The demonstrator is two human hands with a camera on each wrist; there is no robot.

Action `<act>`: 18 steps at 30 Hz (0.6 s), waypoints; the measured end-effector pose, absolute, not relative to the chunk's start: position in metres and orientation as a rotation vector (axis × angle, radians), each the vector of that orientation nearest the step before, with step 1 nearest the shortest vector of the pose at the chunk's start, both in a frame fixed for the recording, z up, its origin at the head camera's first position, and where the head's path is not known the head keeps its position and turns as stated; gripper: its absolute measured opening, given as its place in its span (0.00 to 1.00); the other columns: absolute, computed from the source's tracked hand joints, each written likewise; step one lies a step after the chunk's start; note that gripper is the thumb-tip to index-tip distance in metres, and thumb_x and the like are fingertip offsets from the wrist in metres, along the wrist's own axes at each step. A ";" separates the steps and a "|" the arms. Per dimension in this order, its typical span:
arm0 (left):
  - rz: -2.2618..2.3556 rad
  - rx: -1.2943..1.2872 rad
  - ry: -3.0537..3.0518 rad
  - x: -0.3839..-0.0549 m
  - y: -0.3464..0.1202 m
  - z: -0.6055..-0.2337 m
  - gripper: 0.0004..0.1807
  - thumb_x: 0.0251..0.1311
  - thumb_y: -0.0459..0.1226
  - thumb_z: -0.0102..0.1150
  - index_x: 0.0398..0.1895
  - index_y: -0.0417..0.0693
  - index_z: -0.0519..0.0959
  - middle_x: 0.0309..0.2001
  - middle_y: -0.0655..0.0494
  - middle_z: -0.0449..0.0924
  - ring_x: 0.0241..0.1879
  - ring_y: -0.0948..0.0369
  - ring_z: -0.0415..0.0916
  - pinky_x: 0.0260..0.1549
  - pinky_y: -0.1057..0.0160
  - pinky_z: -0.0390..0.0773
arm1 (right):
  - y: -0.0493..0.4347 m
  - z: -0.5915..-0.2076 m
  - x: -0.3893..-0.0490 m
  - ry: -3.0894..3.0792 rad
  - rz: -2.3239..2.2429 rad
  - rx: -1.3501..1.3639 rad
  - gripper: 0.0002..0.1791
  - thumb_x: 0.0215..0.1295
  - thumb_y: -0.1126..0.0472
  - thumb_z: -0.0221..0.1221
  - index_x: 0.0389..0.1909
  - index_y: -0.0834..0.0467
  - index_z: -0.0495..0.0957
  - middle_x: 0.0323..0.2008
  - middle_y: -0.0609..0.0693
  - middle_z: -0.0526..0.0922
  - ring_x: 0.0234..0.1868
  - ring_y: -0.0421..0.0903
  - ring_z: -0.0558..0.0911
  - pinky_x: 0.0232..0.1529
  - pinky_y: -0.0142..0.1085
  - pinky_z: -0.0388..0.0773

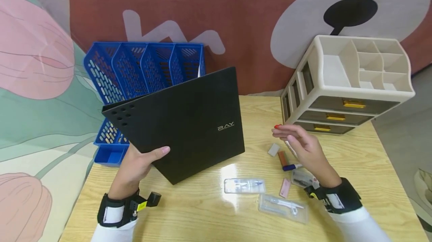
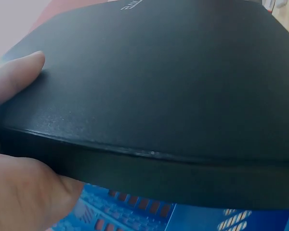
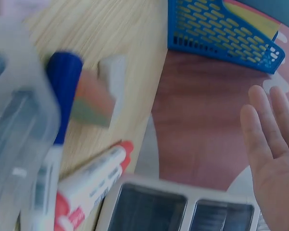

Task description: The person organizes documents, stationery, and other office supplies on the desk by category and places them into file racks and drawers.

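Left hand [image 1: 135,165] grips black binder [image 1: 189,129] near corner, thumb across cover, presumably steadying tilted bulk one-handed; binder held before blue rack [image 1: 126,73], above table [image 1: 189,212]. Right hand [image 1: 308,150] extended, grasping nothing, near blue-capped marker [image 1: 290,167], drawer unit [image 1: 354,90]

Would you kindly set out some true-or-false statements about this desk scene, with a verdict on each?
1. The left hand grips the black folder. True.
2. The right hand grips the pink block. False: the right hand holds nothing; the pink block lies on the table.
3. The black folder bears the letters RAY. True.
4. In the head view, the blue rack stands right of the drawer unit. False: the blue rack stands left of the drawer unit.
5. The drawer unit has three gold-coloured handles. True.
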State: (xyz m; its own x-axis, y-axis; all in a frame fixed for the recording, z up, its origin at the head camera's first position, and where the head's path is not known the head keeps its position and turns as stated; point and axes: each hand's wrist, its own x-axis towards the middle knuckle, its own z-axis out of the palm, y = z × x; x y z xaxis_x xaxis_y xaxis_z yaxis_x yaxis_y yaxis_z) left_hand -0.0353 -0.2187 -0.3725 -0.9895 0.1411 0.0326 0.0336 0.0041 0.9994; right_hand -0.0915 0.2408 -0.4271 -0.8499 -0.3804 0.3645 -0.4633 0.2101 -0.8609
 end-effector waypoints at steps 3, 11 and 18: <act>2.091 0.052 2.196 -0.032 -0.225 -0.370 0.44 0.65 0.28 0.65 0.79 0.60 0.55 0.75 0.54 0.63 0.68 0.58 0.68 0.60 0.70 0.76 | 0.249 -0.428 -0.091 -2.425 1.617 0.850 0.21 0.74 0.80 0.47 0.63 0.69 0.74 0.59 0.65 0.83 0.62 0.40 0.82 0.62 0.27 0.78; 2.074 -0.070 2.207 -0.021 -0.239 -0.359 0.44 0.66 0.31 0.66 0.80 0.63 0.54 0.76 0.55 0.61 0.70 0.58 0.65 0.59 0.72 0.75 | 0.268 -0.435 -0.089 -2.659 1.105 0.814 0.27 0.69 0.72 0.60 0.67 0.54 0.76 0.68 0.56 0.79 0.70 0.24 0.69 0.68 0.16 0.62; 2.263 -0.037 2.149 -0.013 -0.249 -0.351 0.41 0.63 0.21 0.61 0.78 0.52 0.60 0.72 0.56 0.68 0.67 0.62 0.71 0.60 0.70 0.77 | 0.274 -0.440 -0.089 -2.706 0.948 0.837 0.30 0.67 0.69 0.64 0.69 0.51 0.75 0.72 0.54 0.75 0.73 0.30 0.67 0.69 0.14 0.56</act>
State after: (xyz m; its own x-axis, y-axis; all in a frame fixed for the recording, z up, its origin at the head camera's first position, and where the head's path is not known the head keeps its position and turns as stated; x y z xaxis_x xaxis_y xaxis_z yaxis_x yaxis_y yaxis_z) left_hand -0.0125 -0.2492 -0.3509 -0.9995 -0.0011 -0.0315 -0.0314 -0.0519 0.9982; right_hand -0.0895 0.2740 -0.4396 -0.8319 -0.4559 0.3163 -0.5536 0.6437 -0.5284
